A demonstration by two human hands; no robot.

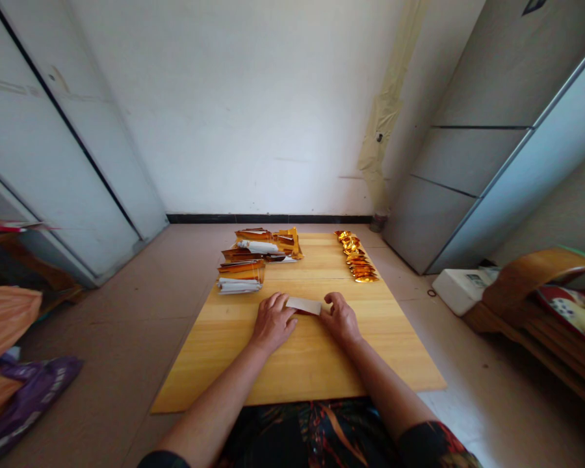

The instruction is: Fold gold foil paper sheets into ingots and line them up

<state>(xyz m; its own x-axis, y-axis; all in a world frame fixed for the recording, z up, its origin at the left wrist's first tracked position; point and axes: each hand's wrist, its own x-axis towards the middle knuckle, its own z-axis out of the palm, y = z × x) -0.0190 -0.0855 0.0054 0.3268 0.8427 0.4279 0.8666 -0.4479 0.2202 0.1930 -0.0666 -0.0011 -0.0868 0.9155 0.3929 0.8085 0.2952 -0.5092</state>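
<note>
Over the middle of the wooden board (297, 364), a small pale grey piece of folded cardboard (303, 305) is held between my two hands, with a brown edge showing beneath it. My left hand (272, 324) is closed on its left end, fingers partly behind it. At the right end, my right hand (342, 320) pinches it with the thumb and curled fingers. Beyond my left hand lie stacks of flat brown-and-orange cartons (241, 270) with white undersides. A row of shiny gold packets (358, 260) lies at the board's far right.
A white wall (253, 117) with a dark skirting stands behind the board. The grey refrigerator (448, 188) is to the right, near a white box (461, 289) and a wooden seat (526, 312). Orange and purple bags (39, 396) lie at the left.
</note>
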